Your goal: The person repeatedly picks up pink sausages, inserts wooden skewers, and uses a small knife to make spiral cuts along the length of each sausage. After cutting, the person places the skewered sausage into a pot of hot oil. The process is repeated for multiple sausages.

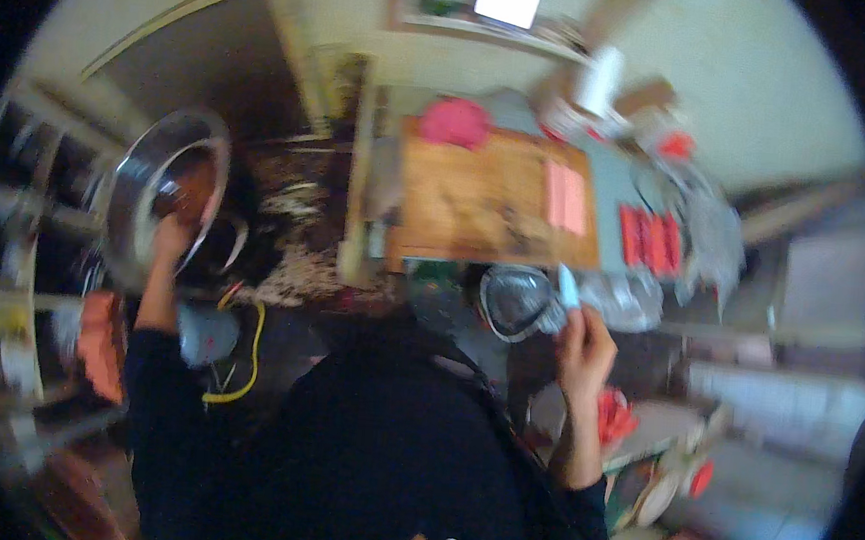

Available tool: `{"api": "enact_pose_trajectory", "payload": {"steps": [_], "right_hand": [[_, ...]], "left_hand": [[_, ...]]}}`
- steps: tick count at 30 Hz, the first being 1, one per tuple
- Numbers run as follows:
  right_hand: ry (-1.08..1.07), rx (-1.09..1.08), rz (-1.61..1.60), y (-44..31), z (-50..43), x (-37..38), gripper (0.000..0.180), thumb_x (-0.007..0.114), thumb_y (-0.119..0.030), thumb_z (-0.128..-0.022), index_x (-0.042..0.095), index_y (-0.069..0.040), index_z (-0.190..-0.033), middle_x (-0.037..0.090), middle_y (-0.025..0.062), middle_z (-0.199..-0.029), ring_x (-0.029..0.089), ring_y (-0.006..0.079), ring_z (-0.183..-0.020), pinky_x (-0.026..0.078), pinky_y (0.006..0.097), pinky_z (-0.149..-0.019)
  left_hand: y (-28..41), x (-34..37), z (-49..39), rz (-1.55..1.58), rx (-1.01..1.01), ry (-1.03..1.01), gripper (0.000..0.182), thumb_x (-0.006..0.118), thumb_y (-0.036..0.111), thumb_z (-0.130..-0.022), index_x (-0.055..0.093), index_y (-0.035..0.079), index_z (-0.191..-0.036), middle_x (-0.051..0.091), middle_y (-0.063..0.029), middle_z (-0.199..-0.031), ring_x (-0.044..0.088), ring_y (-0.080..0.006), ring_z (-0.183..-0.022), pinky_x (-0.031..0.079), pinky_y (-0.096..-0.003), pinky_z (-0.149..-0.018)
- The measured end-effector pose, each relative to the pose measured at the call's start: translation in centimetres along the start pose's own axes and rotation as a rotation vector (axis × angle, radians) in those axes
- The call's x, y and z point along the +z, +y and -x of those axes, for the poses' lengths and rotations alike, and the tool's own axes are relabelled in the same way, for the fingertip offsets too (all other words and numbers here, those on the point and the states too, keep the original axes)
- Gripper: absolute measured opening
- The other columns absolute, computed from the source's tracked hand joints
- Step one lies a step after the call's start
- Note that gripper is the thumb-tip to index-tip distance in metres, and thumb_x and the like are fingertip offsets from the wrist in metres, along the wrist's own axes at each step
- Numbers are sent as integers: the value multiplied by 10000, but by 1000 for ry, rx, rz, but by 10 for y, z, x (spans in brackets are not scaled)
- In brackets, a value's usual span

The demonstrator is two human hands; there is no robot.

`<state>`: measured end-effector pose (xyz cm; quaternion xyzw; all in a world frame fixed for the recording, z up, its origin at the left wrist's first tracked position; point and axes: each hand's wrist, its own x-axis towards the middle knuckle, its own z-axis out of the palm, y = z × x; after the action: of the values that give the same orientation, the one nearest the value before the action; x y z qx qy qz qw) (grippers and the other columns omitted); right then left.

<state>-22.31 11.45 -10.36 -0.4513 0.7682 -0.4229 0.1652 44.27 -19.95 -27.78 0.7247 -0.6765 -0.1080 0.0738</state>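
At the left, my left hand (171, 237) reaches to a large shiny metal bowl (125, 207). Its fingers blur into a brownish mass (192, 178) inside the bowl, so their grip is hidden. My right hand (585, 348) holds a slim light-blue object (568, 287), perhaps a handle, pointing up toward the front edge of a wooden board (467, 205). Pink blocks or packs (567, 197) lie on the board's right part, and a round pink item (455, 123) sits at its back left corner.
Red pieces (649, 240) lie in a row right of the board, near a clear plastic bag (710, 229). Below the board's edge is a bag-lined round container (514, 302). A yellow hose or cord (254, 363) curves beside a grey-blue bucket (206, 333). Shelving (42, 205) stands at far left.
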Motion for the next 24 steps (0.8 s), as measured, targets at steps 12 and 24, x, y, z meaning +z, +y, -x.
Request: {"api": "enact_pose_trajectory", "payload": {"steps": [12,24], "right_hand": [[125,183,-82,48,8,-70,237,570,-178,-1029,695,19,-1071,606,40,-662,559,89,-612,451,270,-564],[217,304,-256,119,46,-132,246,550,-226,-1051,655,-3,-1043,544,-13,-657,470,62,-541,358,237,-488]], "left_hand": [[438,58,96,813,584,-112,161,636,96,-913,684,31,-1053,700,-81,-901,651,-181,-898,530,-327,-831],[697,208,183,316,282,-404,241,566,165,-894,751,13,-921,721,-261,-987,713,-414,-960,577,-513,-803]]}}
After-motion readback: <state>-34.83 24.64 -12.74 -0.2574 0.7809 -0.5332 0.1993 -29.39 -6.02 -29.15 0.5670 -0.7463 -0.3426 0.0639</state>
